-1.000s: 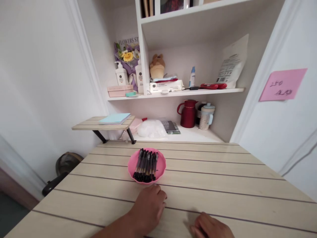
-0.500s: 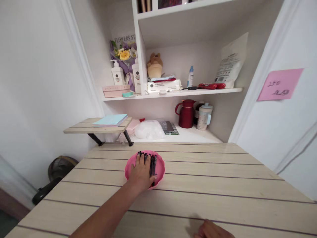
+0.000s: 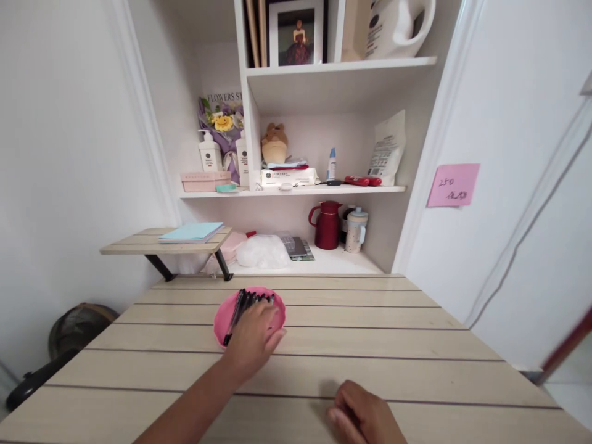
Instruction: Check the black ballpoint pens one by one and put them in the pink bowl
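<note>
Black pens (image 3: 240,311) lie side by side in a round pink dish (image 3: 222,317) with a wavy rim, on the wooden desk. My left hand (image 3: 253,338) is over the right and front part of this dish. Its fingers reach forward and its thumb stands apart near the rim; I see no pen in its grip. Some of the pens are hidden under the hand. To the right and nearer to me, my right hand (image 3: 365,412) rests on the desktop with curled fingers, away from the dish. Nothing shows in it.
A small wooden riser (image 3: 124,242) bearing blue paper (image 3: 192,232) stands at the back left. Behind the desk are a plastic bag (image 3: 263,251), a red jug (image 3: 327,227) and a pale cup (image 3: 356,231). Above them, shelves hold bottles and boxes.
My left hand has shifted from over the pens toward the dish's right side, uncovering pens on the left. More of my right hand shows. The view has turned right and up.
</note>
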A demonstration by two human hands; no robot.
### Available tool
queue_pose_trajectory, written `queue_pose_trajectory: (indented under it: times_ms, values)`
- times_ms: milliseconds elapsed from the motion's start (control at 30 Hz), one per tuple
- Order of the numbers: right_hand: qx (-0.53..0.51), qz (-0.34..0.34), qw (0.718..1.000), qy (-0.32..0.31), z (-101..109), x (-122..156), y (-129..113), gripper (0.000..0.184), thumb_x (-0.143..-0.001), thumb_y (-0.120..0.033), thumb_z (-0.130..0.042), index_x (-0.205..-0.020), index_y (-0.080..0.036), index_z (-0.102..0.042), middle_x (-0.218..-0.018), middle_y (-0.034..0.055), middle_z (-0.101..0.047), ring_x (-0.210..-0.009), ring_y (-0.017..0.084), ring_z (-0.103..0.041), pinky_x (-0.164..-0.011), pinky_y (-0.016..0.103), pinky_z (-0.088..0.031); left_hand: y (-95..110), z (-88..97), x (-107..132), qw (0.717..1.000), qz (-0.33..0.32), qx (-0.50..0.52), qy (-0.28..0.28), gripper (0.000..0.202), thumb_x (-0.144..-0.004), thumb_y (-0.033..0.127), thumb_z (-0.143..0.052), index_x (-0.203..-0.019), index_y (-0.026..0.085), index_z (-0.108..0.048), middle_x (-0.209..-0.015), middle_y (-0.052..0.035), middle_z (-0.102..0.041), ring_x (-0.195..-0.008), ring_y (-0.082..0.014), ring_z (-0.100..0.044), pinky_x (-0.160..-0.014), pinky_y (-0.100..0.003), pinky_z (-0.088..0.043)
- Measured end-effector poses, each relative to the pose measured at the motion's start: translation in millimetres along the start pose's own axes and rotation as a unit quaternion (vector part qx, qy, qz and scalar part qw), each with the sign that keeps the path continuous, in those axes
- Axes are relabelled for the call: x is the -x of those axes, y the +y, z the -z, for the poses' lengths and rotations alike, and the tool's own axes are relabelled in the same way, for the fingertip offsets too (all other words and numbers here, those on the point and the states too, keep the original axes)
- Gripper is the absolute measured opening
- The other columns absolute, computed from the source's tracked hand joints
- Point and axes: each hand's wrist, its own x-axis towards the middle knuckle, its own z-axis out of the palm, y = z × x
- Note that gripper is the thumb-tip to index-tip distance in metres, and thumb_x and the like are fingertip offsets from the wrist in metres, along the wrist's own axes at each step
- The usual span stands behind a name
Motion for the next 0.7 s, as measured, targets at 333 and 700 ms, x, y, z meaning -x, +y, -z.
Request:
queue_pose_trajectory:
  times_ms: [333, 700]
  values:
    - [-0.180, -0.008, 0.944, 0.277, 98.3, -52.9, -6.9, 0.030, -0.083, -0.039, -0.043, -0.060, -0.020, -0.042, -0.055, -0.0018, -0.045, -0.050, 0.011, -0.041, -0.048, 0.024, -0.032, 40.3, 19.2, -18.8, 0.935, 0.123, 0.263, 0.203, 0.035, -0.082, 0.043, -0.039, -0.060, 0.017, -0.048, -0.049, 0.0033, -0.047, -0.047, -0.0102, -0.044, -0.048, -0.021, -0.033]
    - [-0.432, -0.035, 0.839, 0.330, 117.0, -107.4, 9.7, 0.035, -0.079, -0.053, -0.042, -0.067, -0.020, -0.044, -0.060, -0.0026, -0.048, -0.042, 0.007, -0.036, -0.040, 0.022, -0.030, 37.5, 10.1, -54.3, 0.946, 0.118, 0.190, 0.236, 0.048, -0.084, 0.051, -0.020, -0.048, 0.021, -0.030, -0.045, 0.0029, -0.031, -0.046, -0.0116, -0.032, -0.048, -0.025, -0.023]
